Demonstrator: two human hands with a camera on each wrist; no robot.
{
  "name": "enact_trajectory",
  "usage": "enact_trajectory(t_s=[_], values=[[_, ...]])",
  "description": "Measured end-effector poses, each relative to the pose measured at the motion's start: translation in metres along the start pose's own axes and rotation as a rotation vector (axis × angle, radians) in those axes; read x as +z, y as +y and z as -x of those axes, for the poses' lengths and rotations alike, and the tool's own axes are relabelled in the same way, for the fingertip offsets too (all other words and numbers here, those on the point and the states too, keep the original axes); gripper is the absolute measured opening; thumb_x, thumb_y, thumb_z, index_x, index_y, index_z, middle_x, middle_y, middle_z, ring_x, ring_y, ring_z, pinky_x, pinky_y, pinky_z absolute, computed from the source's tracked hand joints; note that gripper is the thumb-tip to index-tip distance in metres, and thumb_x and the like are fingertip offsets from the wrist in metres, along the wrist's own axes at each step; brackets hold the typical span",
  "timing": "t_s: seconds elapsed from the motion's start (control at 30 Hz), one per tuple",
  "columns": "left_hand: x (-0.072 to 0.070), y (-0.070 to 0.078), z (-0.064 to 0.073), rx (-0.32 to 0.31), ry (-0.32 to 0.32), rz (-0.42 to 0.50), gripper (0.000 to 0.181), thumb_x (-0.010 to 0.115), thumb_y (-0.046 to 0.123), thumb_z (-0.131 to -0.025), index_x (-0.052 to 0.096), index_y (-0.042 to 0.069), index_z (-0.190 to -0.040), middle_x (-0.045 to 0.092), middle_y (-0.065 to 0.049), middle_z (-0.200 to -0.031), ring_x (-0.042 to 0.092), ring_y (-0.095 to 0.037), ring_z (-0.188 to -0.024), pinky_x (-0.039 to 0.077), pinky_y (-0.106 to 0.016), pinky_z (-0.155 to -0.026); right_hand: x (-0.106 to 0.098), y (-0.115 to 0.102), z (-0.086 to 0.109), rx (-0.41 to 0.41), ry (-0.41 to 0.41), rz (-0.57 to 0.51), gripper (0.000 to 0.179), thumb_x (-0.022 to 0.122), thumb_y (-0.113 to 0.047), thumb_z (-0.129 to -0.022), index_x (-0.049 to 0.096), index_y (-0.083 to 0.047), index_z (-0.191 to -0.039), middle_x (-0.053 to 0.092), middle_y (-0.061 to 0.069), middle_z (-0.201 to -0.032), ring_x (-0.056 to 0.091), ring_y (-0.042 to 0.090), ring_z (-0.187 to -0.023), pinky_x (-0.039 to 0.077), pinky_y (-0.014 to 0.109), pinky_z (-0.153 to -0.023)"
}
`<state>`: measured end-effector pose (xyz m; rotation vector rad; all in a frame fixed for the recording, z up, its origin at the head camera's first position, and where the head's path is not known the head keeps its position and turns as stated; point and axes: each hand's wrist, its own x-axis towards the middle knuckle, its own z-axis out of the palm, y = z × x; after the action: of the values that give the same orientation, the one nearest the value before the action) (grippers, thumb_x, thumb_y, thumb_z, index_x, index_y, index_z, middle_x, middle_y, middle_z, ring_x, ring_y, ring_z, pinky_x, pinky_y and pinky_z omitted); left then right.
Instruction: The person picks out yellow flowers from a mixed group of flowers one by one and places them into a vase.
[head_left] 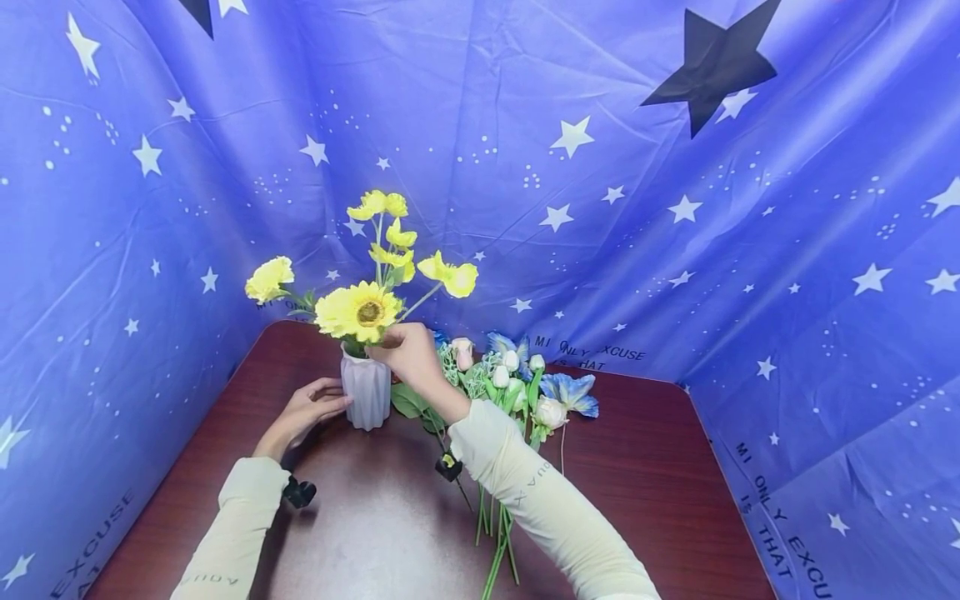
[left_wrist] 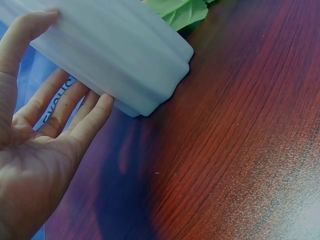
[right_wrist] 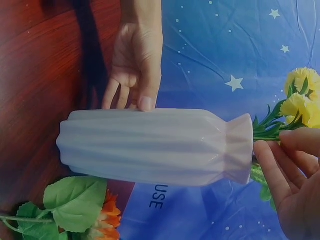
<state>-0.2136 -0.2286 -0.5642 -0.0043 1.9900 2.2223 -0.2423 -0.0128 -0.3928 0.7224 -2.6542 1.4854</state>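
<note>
A pale, fluted vase (head_left: 366,393) stands upright on the table. Yellow flowers rise from it, among them a sunflower (head_left: 369,312), a ruffled bloom (head_left: 270,279) leaning left and several cup-shaped blossoms (head_left: 457,278). At the vase's left side my left hand (head_left: 309,410) touches the wall with its thumb and fingertips, the fingers fairly straight, as the left wrist view shows. Just at the flared mouth, my right hand (right_wrist: 300,182) pinches a green flower stem (right_wrist: 268,138) between thumb and fingers. Which bloom that stem carries cannot be told.
Right of the vase lies a pile of flowers, with white tulips (head_left: 501,377), blue petals (head_left: 572,392) and a pink rose (head_left: 462,353), their stems (head_left: 497,546) pointing forward. An orange flower (right_wrist: 106,216) lies near the vase base. A starry blue cloth (head_left: 480,167) surrounds the table (head_left: 637,500).
</note>
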Motion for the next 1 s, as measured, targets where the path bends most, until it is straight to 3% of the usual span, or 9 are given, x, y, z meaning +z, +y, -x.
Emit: enact_trajectory(t_s=[0.13,0.27,0.37,0.47,0.57,0.67,0.77,0.9,1.0], values=[[0.0006,0.0009,0.0008,0.004,-0.002,-0.005,0.058,0.069,0.003,-0.095,0.039,-0.016,-0.141,0.061,-0.009,-0.122,0.066,-0.001,-0.103,0.057,-0.021,-0.093,0.0014,-0.0007,-0.0004,0.032,0.018,0.009,0.048,0.081,-0.012,-0.086,0.045,-0.013,-0.054,0.051,-0.001,-0.048,0.051,0.003,-0.05,0.041,0.015,-0.05],[0.0004,0.0012,0.0009,0.005,-0.001,-0.007,0.058,0.069,0.004,-0.095,0.04,-0.016,-0.141,0.061,-0.01,-0.123,0.066,0.0,-0.102,0.057,-0.021,-0.093,0.0028,-0.0017,-0.0005,0.045,0.026,-0.01,0.058,0.081,-0.012,-0.086,0.034,-0.018,-0.053,0.039,-0.009,-0.046,0.058,0.005,-0.053,0.043,0.014,-0.053],[0.0002,0.0012,0.0007,0.004,0.001,-0.007,0.057,0.069,0.004,-0.095,0.041,-0.016,-0.141,0.061,-0.009,-0.123,0.066,-0.001,-0.102,0.057,-0.024,-0.095,0.0035,-0.0023,-0.0002,0.03,0.03,-0.012,0.056,0.08,-0.011,-0.087,0.036,-0.017,-0.054,0.05,0.002,-0.048,0.068,0.017,-0.06,0.045,0.015,-0.054],[0.0,0.0011,0.0005,0.002,0.001,-0.011,0.057,0.07,0.004,-0.095,0.041,-0.015,-0.14,0.061,-0.008,-0.122,0.066,-0.001,-0.102,0.057,-0.025,-0.096,0.0041,-0.0033,0.0002,0.024,0.029,-0.015,0.049,0.079,-0.011,-0.088,0.043,-0.014,-0.056,0.067,0.013,-0.062,0.074,0.024,-0.071,0.05,0.016,-0.057],[-0.0001,0.0005,0.0001,0.001,0.0,-0.014,0.057,0.069,0.005,-0.095,0.041,-0.015,-0.141,0.061,-0.008,-0.123,0.066,0.0,-0.103,0.057,-0.025,-0.097,0.005,-0.004,0.0004,0.032,0.047,0.006,0.039,0.08,-0.013,-0.087,0.054,-0.011,-0.059,0.076,0.014,-0.076,0.076,0.022,-0.076,0.053,0.016,-0.061],[-0.0002,0.0001,-0.0001,-0.001,0.002,-0.016,0.056,0.069,0.004,-0.096,0.041,-0.015,-0.141,0.061,-0.009,-0.123,0.066,0.0,-0.103,0.057,-0.026,-0.098,0.006,-0.0044,0.0002,0.033,0.065,0.04,0.036,0.08,-0.015,-0.087,0.057,-0.011,-0.06,0.077,0.01,-0.079,0.074,0.017,-0.072,0.053,0.017,-0.062],[0.0001,0.001,0.0002,-0.004,0.005,-0.017,0.056,0.069,0.004,-0.096,0.041,-0.015,-0.14,0.061,-0.007,-0.122,0.066,0.0,-0.102,0.057,-0.027,-0.098,0.0066,-0.0054,0.0003,0.044,0.064,0.056,0.02,0.08,-0.016,-0.088,0.071,-0.007,-0.072,0.078,0.009,-0.087,0.074,0.017,-0.077,0.056,0.019,-0.067],[0.0004,0.0025,0.0002,-0.008,0.007,-0.021,0.056,0.069,0.005,-0.096,0.042,-0.015,-0.14,0.061,-0.005,-0.121,0.066,0.0,-0.102,0.057,-0.029,-0.099,0.0062,-0.0073,0.0002,0.054,0.057,0.051,0.024,0.079,-0.014,-0.088,0.068,-0.007,-0.068,0.071,0.005,-0.069,0.064,0.008,-0.061,0.05,0.016,-0.059],[-0.0001,0.0022,-0.0006,-0.009,0.006,-0.027,0.056,0.069,0.006,-0.096,0.042,-0.015,-0.14,0.061,-0.005,-0.121,0.066,0.0,-0.102,0.056,-0.031,-0.101,0.0054,-0.0087,-0.0005,0.05,0.05,0.049,0.051,0.079,-0.013,-0.088,0.041,-0.015,-0.054,0.048,-0.004,-0.051,0.044,0.003,-0.049,0.036,0.015,-0.05]])
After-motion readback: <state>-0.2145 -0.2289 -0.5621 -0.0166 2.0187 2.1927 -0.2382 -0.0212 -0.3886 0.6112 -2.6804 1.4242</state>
